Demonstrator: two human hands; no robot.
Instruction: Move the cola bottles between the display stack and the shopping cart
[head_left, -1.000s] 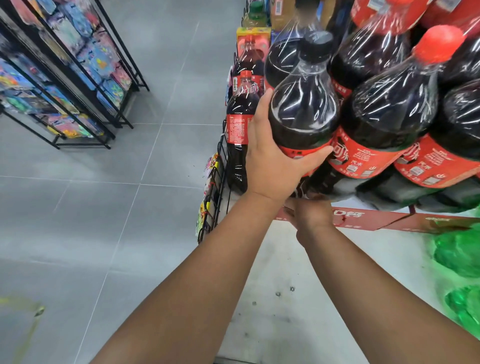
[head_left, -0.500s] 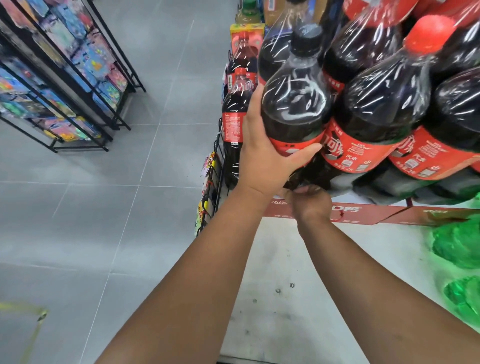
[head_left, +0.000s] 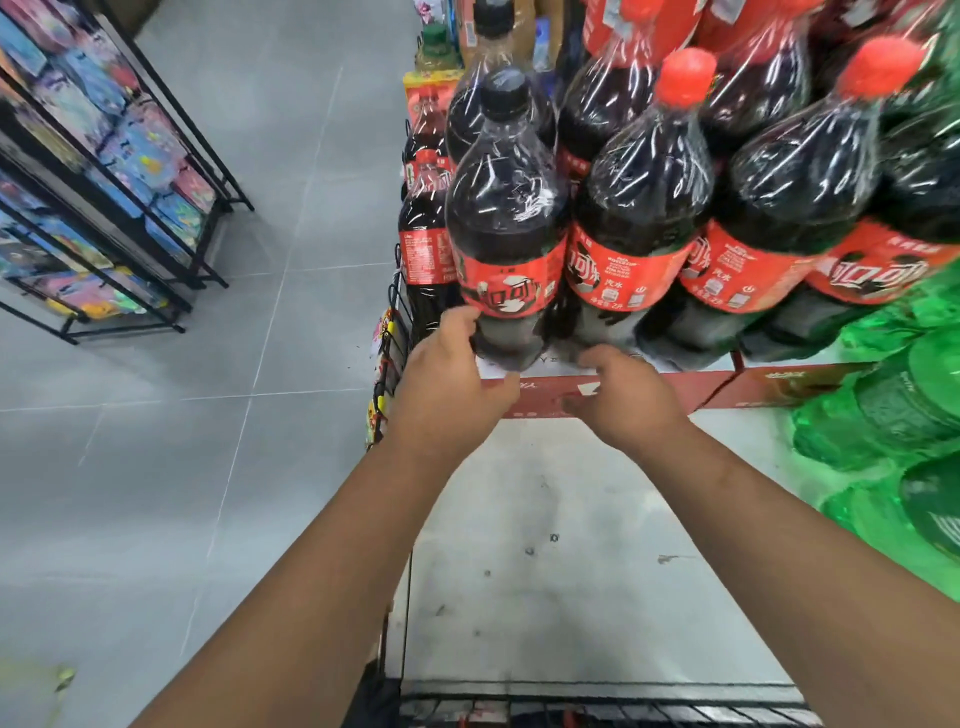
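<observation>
- Left hand: placed low on the left side of the black-capped cola bottle; thumb lies up against the lower wall just under the red label, other fingers curl at the front of the base; judged a cupping hold that steadies the base rather than carrying the weight
- Right hand: just right of the same base, fingers loosely curled and holding nothing; whether the fingertips touch the bottle cannot be told; its low position suggests a guard against the base sliding off the edge
- Task item location: the black-capped cola bottle stands upright directly beyond both hands, its base at the front edge of the red carton of the display stack; it presses against the red-capped cola bottles beyond the right hand, which are shrink-wrapped together
- Judgement: the bottle appears seated on the stack, so this reads as the end of a placement; because the base sits close to the carton edge, check that it stands firm before both hands let go
- Surroundings: small cola bottles in a wire rack beyond the left hand; green wrapped bottles to the right of the right forearm; a black wire frame below the forearms, possibly the shopping cart; a shelving rack well to the left of the left arm
</observation>
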